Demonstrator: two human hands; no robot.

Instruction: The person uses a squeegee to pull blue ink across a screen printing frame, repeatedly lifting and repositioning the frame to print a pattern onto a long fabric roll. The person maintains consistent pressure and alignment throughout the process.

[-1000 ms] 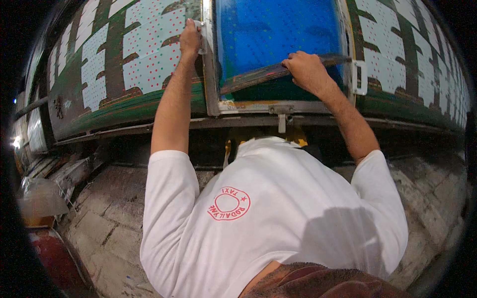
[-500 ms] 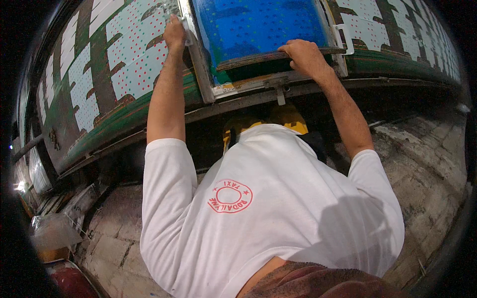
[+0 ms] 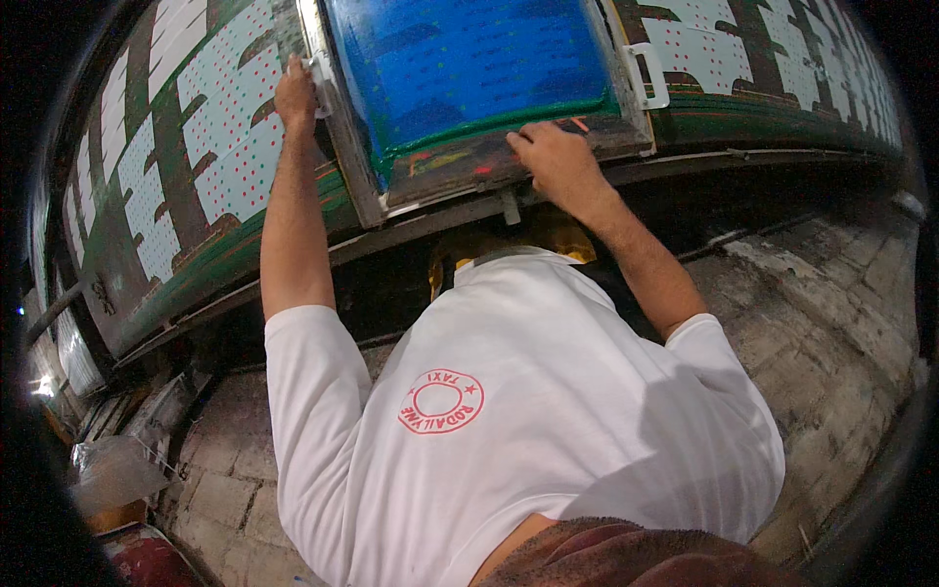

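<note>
- At the upper centre of the head view, a blue screen (image 3: 479, 68) sits within a metal frame (image 3: 347, 161); the frame lies on the bench (image 3: 220, 245), slightly skewed, its far end beyond the picture edge
- Left hand (image 3: 295, 95): located at the left side of the frame; fingers closed around the white left handle (image 3: 324, 88)
- Right hand (image 3: 559, 168): located at the near end of the screen, right of centre; fingers narrow, curled over a dark ink-stained bar (image 3: 452, 161); the fingers' undersides are hidden
- Ink-stained bar: lies inside the frame, along its near end; red, orange and yellow smears mark the visible face
- Green ink (image 3: 489, 125): forms a glossy band on the screen, along the far edge of the bar
- Right handle (image 3: 659, 76): white, loop-shaped, mounted on the right side of the frame; near the right hand but apart from it
- Left panels (image 3: 230, 147) and right panels (image 3: 694, 49): pale, dotted, with notched edges, laid flat on the bench to either side of the frame
- Metal tab (image 3: 512, 207): projects at the near edge of the frame
- White shirt (image 3: 548, 391): bears a red ring-shaped print; a brown cloth (image 3: 665, 558) shows below it
- Floor (image 3: 225, 509): paved with blocks; a clear plastic bag (image 3: 117, 474) shows at lower left
</note>
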